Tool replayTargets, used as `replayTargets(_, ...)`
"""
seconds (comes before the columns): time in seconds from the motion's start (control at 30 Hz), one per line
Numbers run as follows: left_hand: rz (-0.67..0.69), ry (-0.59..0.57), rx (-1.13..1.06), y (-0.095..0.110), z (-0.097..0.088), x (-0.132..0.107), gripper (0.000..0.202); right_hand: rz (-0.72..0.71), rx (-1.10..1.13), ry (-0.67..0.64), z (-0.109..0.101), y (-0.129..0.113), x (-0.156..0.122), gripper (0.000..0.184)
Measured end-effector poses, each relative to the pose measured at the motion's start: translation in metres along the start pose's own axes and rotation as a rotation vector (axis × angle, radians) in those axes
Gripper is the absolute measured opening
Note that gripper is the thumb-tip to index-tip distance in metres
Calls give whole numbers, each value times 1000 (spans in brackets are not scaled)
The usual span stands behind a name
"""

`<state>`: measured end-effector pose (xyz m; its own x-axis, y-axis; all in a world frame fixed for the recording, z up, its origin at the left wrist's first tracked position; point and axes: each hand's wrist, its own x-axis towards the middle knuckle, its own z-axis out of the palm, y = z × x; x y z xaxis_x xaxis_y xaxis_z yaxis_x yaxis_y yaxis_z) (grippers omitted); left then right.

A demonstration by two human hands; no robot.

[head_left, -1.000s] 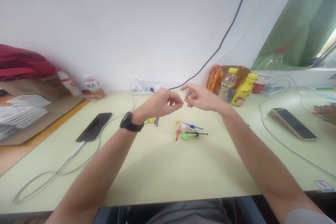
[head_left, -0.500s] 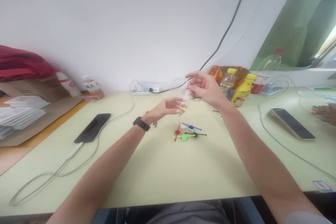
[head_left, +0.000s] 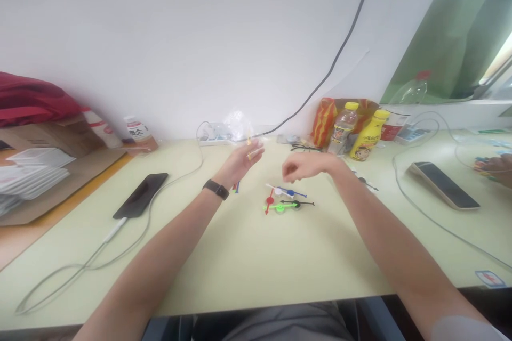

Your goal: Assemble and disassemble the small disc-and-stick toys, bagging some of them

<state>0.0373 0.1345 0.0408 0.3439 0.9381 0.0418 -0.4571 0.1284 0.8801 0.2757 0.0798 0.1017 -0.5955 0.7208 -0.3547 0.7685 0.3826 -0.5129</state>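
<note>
My left hand (head_left: 239,164), with a dark watch on its wrist, is raised above the table with its fingers curled. It holds a crinkled clear plastic bag (head_left: 238,127), and a small yellow piece (head_left: 251,153) shows at its fingers. My right hand (head_left: 306,166) hovers with fingers bent down and pressed together; whatever is in them is hidden. Just below it lies a ring of small plastic arrow spinners: red (head_left: 270,201), white (head_left: 278,192), blue (head_left: 291,193), green (head_left: 280,208) and black (head_left: 297,204). More coloured bits (head_left: 237,187) lie partly behind my left wrist.
At the left are a phone (head_left: 141,195) on a cable and stacked white trays (head_left: 36,173). Along the wall stand a power strip (head_left: 214,141), glasses (head_left: 306,147), a clear bottle (head_left: 343,129) and a yellow bottle (head_left: 368,136). A card terminal (head_left: 444,185) and another person's hand (head_left: 500,169) are at the right.
My left hand has turned and moved up and left with the bag. My right hand has let go of the bag and dropped toward the spinners.
</note>
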Motion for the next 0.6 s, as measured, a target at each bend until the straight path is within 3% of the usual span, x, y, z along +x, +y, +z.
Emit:
replayTargets(0.07,-5,-11,46,0,1,-2,31,18,-98,-149,10,-7,10,36)
replayTargets(0.13,-26,-39,52,0,3,-4,35,74,-197,-201,20,-13,20,41)
replayTargets(0.27,-45,-92,86,1,3,-6,39,136,-318,-158,33,-20,29,34)
replayTargets(0.6,13,-263,608,-8,-3,-9,56,167,-400,-77,39,-29,26,18)
